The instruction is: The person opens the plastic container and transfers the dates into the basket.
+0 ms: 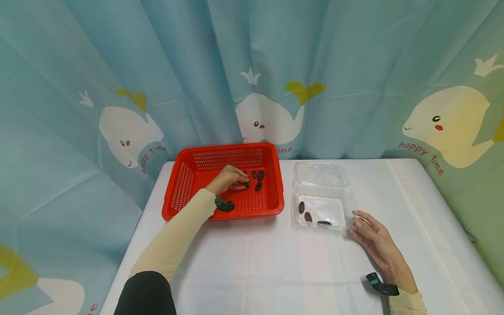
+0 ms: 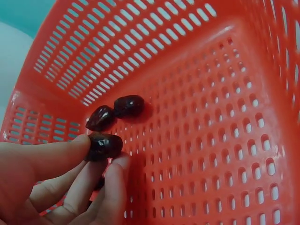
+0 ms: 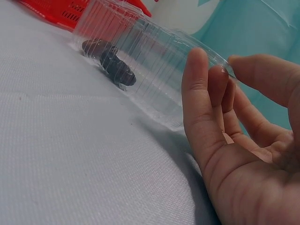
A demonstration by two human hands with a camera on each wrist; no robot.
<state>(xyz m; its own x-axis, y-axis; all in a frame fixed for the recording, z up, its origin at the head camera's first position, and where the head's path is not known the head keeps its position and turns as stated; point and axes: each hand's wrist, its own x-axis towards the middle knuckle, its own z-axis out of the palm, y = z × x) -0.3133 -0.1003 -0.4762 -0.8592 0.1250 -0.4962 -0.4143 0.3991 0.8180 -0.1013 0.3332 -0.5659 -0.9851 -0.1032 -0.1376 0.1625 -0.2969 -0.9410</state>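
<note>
Inside the red basket (image 1: pixel 185 183), my left hand (image 1: pixel 232 178) pinches a dark, shiny date (image 2: pixel 105 146) between thumb and fingers. Beyond those fingertips two more dates lie on the basket floor, the nearer one (image 2: pixel 101 118) touching the other (image 2: pixel 130 106). Further dates are partly hidden behind the fingers in the left wrist view. My right hand (image 1: pixel 374 240) holds the rim of a clear plastic box (image 1: pixel 346 205) at its near right corner. Three dates lie in the box along its left and near sides, one of them a wrinkled date (image 1: pixel 308 216). The box's hinged lid (image 1: pixel 319 175) stands open behind it.
Basket and box stand side by side on a white-covered table (image 1: pixel 252 258), the basket to the left. A blue curtain (image 1: pixel 189 78) with whale prints hangs right behind the table's far edge. The basket's slotted walls rise around my left hand.
</note>
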